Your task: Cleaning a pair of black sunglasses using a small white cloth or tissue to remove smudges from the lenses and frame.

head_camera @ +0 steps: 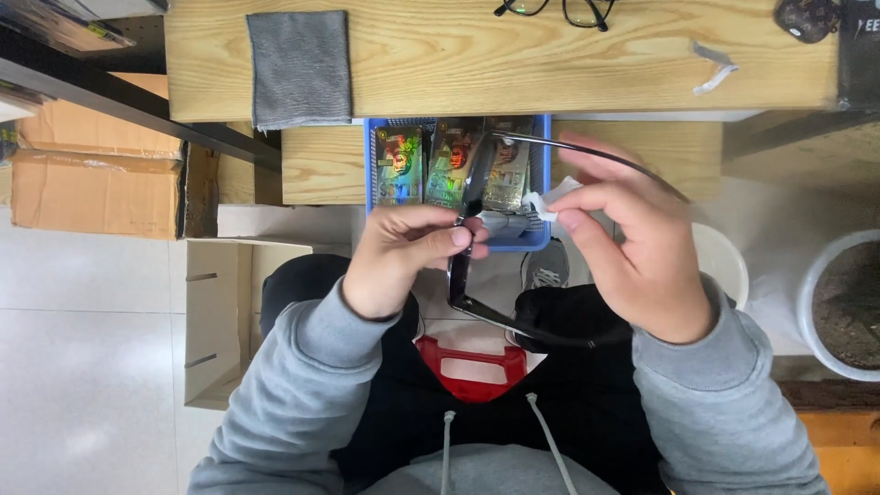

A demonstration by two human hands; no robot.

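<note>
The left hand (pixel 403 257) is closed in a pinch on the front of a pair of black-framed glasses (pixel 466 240), thumb over fingertips, which appears to steady the frame on edge above the lap. The right hand (pixel 632 247) grips a small white wipe (pixel 553 198) between thumb and forefinger, its other fingers loosely curled, just beside the frame's upper end (one temple arm arcs over these fingers, the other runs below them).

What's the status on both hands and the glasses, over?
Left hand grips black glasses. Right hand pinches white wipe near the glasses. Nothing in the way.
</note>
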